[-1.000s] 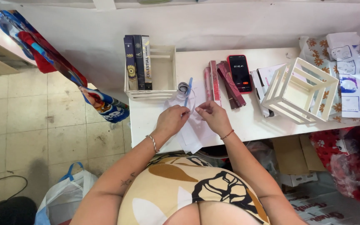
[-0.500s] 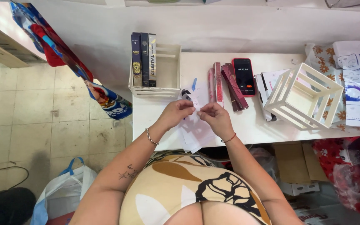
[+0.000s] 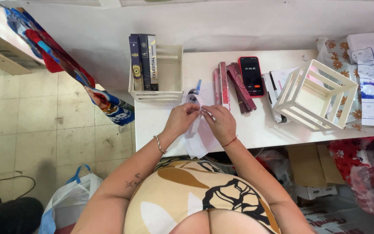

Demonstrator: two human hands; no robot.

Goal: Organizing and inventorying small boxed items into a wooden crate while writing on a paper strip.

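Pinching a white piece of paper (image 3: 197, 130) between them, the left hand (image 3: 182, 120) and right hand (image 3: 220, 122) meet fingertip to fingertip over the near part of the white table (image 3: 256, 130). Both hands are closed on the paper's upper part, and its lower part lies on the table and hangs a little over the near edge, between the two wrists.

Just beyond the fingers, a small dark roll of tape (image 3: 192, 92) and a blue pen (image 3: 198, 85) lie on the table, partly hidden by the lifted paper. Right of them stand out several long slim boxes (image 3: 224, 85) in pink and dark red, lying side by side, with one dark red box (image 3: 241, 88) angled across. A red phone (image 3: 251, 76) with a lit screen lies face up next to those.

Behind the left hand sits a white slatted crate (image 3: 171, 73) holding three dark upright boxes (image 3: 143, 62) at its left end. Farther right an empty white slatted crate (image 3: 314, 94) is tipped on its side, resting partly on some papers (image 3: 272, 82). Past it, a flowered cloth (image 3: 371, 82) covers the table's end.

Off the table's left edge a colourful printed bag (image 3: 61, 60) hangs down, and a white plastic bag (image 3: 68, 201) sits on the tiled floor (image 3: 31, 121).
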